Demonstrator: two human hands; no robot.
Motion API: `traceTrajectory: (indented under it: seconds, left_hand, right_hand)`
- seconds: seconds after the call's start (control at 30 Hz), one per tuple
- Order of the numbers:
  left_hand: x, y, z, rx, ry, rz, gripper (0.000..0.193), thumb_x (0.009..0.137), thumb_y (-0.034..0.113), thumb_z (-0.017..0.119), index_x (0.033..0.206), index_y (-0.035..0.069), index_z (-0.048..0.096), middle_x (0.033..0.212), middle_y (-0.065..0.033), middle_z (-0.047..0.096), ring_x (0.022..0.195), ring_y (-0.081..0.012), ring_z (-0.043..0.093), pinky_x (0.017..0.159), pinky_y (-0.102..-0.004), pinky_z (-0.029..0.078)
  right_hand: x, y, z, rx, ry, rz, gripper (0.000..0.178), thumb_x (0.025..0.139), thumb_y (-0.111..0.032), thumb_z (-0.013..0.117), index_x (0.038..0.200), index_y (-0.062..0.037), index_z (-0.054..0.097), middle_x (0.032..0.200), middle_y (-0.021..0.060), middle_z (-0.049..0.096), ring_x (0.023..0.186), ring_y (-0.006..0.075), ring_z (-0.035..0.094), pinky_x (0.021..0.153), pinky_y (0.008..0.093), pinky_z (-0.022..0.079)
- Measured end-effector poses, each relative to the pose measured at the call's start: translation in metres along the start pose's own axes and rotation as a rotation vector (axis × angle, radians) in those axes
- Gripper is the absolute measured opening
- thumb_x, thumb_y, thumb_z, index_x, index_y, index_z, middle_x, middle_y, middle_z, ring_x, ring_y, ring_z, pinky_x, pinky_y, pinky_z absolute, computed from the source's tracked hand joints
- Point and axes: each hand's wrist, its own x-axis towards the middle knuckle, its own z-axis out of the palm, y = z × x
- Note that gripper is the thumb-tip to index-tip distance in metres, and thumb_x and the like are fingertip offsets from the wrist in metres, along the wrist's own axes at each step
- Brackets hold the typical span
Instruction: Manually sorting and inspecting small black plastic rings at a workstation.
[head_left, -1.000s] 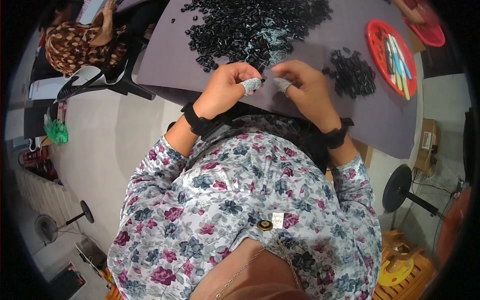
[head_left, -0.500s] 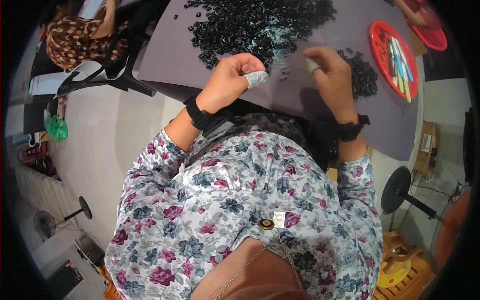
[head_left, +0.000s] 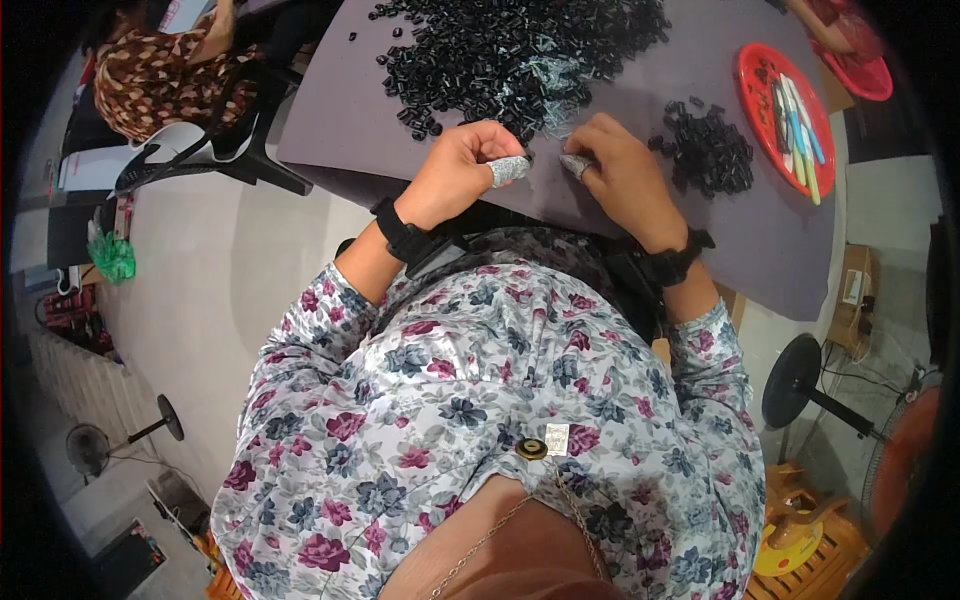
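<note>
My left hand [head_left: 455, 178] is closed in a pinch above the table's near edge, silver-grey wrapping on its thumb. A small black piece [head_left: 529, 153] shows at its fingertips. Facing it, a little to the right, my right hand [head_left: 625, 185] is closed too, with similar wrapping on a fingertip; anything in its pinch is hidden or too small to make out. Just beyond both hands spreads a large heap of small black pieces [head_left: 450, 70], with pale, clear slivers [head_left: 550, 85] scattered among them. To the right of my right hand lies a smaller pile of black pieces [head_left: 708, 150].
The grey-covered table [head_left: 340, 110] carries a red tray [head_left: 752, 85] at its right, holding slim-handled tools [head_left: 800, 130] and dark bits. A person in a patterned top [head_left: 160, 85] sits at the far left near a black chair [head_left: 265, 150]. Another person's arm [head_left: 825, 25] shows at the upper right.
My right hand has moved left and slightly nearer to me, closer to my left hand, uncovering more of the small pile. My left hand has shifted slightly toward me.
</note>
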Motion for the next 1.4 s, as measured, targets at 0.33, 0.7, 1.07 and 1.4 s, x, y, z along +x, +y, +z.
traceTrajectory:
  seconds: [0.33, 0.7, 1.07, 1.4]
  left_hand:
    - [0.008, 0.001, 0.012, -0.08, -0.026, 0.043, 0.011, 0.094, -0.008, 0.068, 0.103, -0.002, 0.068, 0.124, -0.0131, 0.071, 0.102, -0.0119, 0.07, 0.093, -0.0266, 0.056]
    - [-0.002, -0.004, -0.004, -0.164, 0.031, 0.009, 0.019, 0.094, -0.015, 0.058, 0.105, -0.003, 0.068, 0.118, -0.0155, 0.073, 0.101, -0.0175, 0.072, 0.09, -0.0313, 0.062]
    - [-0.004, -0.003, -0.007, -0.174, 0.019, 0.013, 0.023, 0.094, -0.015, 0.053, 0.108, -0.004, 0.067, 0.111, -0.0144, 0.074, 0.097, -0.0169, 0.072, 0.088, -0.0302, 0.062]
    - [-0.003, -0.008, -0.006, -0.166, 0.019, 0.025, 0.019, 0.096, -0.013, 0.056, 0.107, -0.003, 0.068, 0.111, -0.0136, 0.073, 0.096, -0.0149, 0.071, 0.086, -0.0286, 0.062]
  right_hand:
    - [0.004, 0.0, 0.0, 0.388, 0.058, 0.175, 0.019, 0.086, 0.0, 0.061, 0.105, -0.0002, 0.067, 0.098, 0.0158, 0.066, 0.087, 0.033, 0.066, 0.077, 0.0406, 0.052]
    - [0.002, -0.014, 0.007, 0.15, 0.042, -0.02, 0.027, 0.081, 0.006, 0.065, 0.106, -0.0035, 0.068, 0.099, 0.0102, 0.061, 0.084, 0.0274, 0.064, 0.075, 0.0342, 0.052]
    - [0.007, -0.028, 0.024, -0.056, 0.032, -0.024, 0.019, 0.082, -0.002, 0.068, 0.099, -0.0068, 0.063, 0.101, 0.0122, 0.065, 0.091, 0.0367, 0.067, 0.076, 0.0484, 0.054]
    - [0.013, -0.023, -0.005, 0.365, 0.05, 0.159, 0.018, 0.083, 0.002, 0.062, 0.1, 0.001, 0.066, 0.087, 0.013, 0.068, 0.076, 0.0244, 0.065, 0.07, 0.0354, 0.052]
